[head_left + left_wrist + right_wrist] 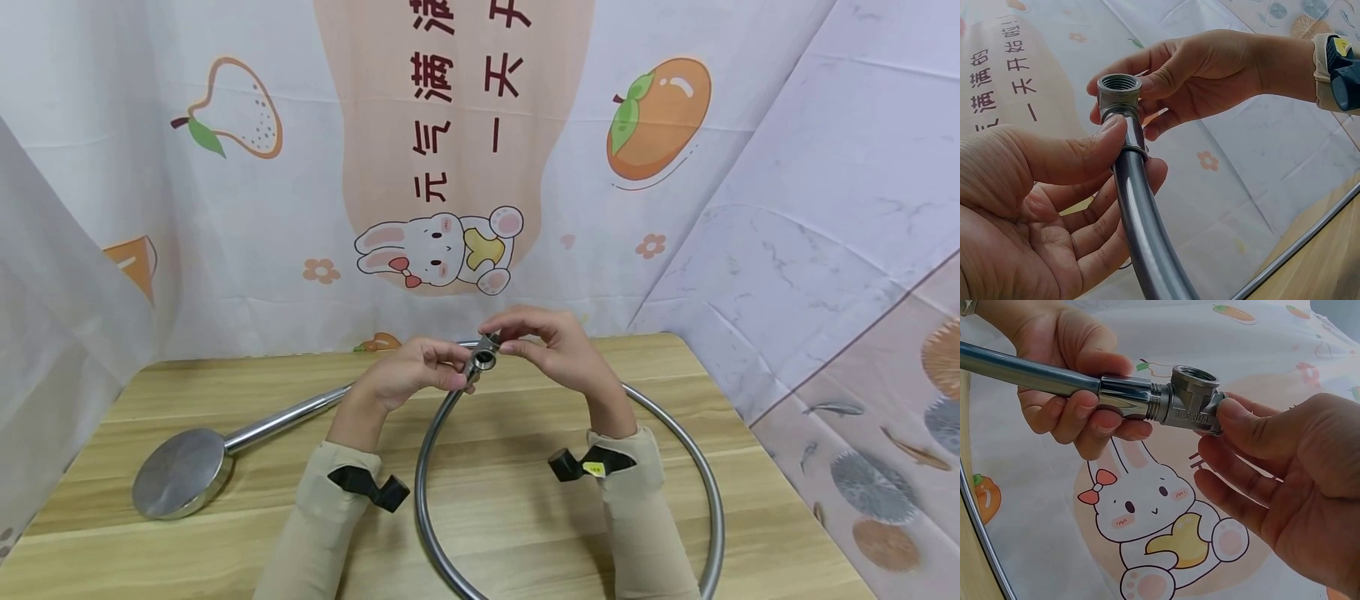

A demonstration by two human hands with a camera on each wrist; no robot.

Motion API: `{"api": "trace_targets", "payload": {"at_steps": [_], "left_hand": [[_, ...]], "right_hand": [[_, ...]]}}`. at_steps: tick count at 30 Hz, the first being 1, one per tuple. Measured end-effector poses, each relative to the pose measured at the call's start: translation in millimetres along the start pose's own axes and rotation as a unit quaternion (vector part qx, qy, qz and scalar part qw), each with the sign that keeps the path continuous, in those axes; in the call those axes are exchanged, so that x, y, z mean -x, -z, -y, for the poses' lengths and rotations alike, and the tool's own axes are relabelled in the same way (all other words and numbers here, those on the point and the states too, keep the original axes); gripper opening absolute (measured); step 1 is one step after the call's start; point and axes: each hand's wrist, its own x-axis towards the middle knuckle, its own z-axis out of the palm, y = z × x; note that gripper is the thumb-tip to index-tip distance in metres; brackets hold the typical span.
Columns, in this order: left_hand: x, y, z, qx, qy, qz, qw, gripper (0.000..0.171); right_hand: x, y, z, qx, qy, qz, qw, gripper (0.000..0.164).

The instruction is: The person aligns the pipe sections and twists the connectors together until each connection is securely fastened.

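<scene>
A metal tee fitting [1192, 403] with a threaded round opening sits at the end of a grey shower hose [1147, 231]. Several threads show between the tee and the hose's chrome end nut [1124, 397]. My left hand [408, 372] grips that nut between thumb and fingers. From the other side my right hand [557, 348] pinches the tee's far end with thumb and fingertips. Both hands are raised over the back of the table. In the left wrist view the tee's opening faces up, its inner threads visible.
A round metal shower head [180, 473] lies on the left of the wooden table [300, 367], its handle pointing toward the back middle. The hose loops in a wide arc beneath and around the right forearm. A printed curtain [255, 217] hangs behind the table.
</scene>
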Motion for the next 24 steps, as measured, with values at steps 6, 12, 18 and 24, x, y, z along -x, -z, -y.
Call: {"api": "trace_targets", "payload": {"at_steps": [6,12,18,24], "left_hand": [[-1.0,0.4,-0.3,0.001,0.003,-0.003,1.0,0.024],[-1.5,1.0,-0.5,0.004,0.002,0.001,1.0,0.023],[-1.4,1.3,0.0,-0.002,-0.001,0.008,1.0,0.017],[-0.9,1.2,0.6,-0.005,-0.001,0.008,1.0,0.016]], "right_hand": [[-0.9,0.1,-1.2,0.015,0.005,0.005,1.0,0.024],[-1.8,0.0,-3.0,0.021,0.012,0.014,1.0,0.025],[-2.2,-0.9,-2.5,0.024,0.008,0.011,1.0,0.025],[-1.6,-1.4,-1.7,0.021,0.003,0.012,1.0,0.024]]}}
